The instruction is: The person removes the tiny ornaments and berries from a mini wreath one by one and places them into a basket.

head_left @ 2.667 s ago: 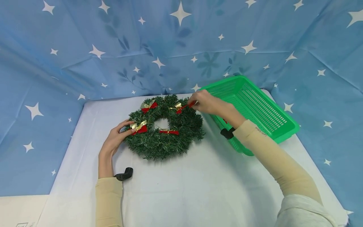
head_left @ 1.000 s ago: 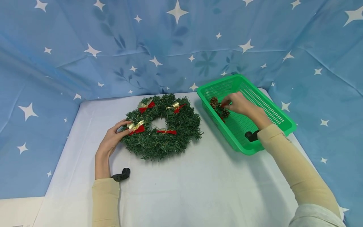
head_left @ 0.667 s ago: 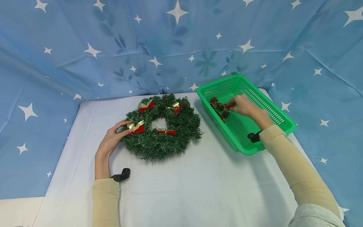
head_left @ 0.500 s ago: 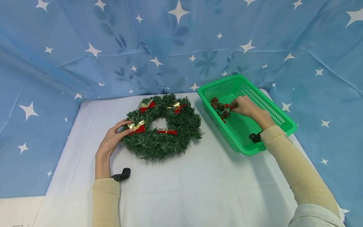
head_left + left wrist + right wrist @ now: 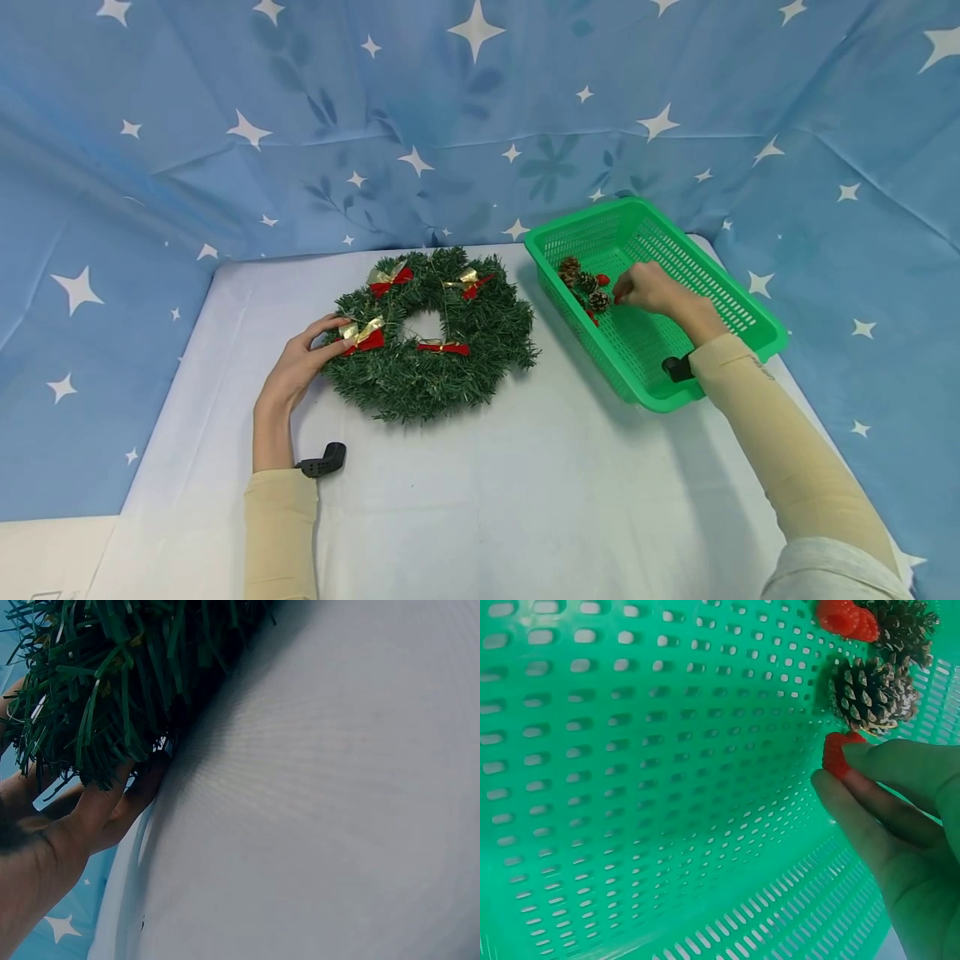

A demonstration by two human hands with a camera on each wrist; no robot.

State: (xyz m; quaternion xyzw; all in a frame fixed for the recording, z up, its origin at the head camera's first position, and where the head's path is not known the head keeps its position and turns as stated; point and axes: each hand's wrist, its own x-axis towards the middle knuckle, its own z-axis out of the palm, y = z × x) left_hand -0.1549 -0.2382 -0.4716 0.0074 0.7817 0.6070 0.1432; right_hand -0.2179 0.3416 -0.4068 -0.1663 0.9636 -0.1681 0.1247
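A green wreath [image 5: 420,375] lies on the white table with red and gold bows on it. My left hand [image 5: 294,367] grips its left edge beside a red and gold bow [image 5: 363,337]; in the left wrist view some fingers [image 5: 101,806] reach beneath the green tinsel. Inside the green basket [image 5: 660,402], my right hand [image 5: 651,290] pinches a red bumpy berry [image 5: 835,755] between thumb and fingertips. Pine cones [image 5: 866,694] lie just past the fingertips, with another red berry [image 5: 840,616] near them.
The basket stands at the back right of the white table [image 5: 480,500], with the pine cones and red berries gathered at its left end. A blue curtain [image 5: 450,100] with white stars hangs behind and at both sides.
From a red bow at the wreath's upper right, my right hand has moved into the basket, then slid slightly right and nearer, now pinching a berry. My left hand has stayed on the wreath.
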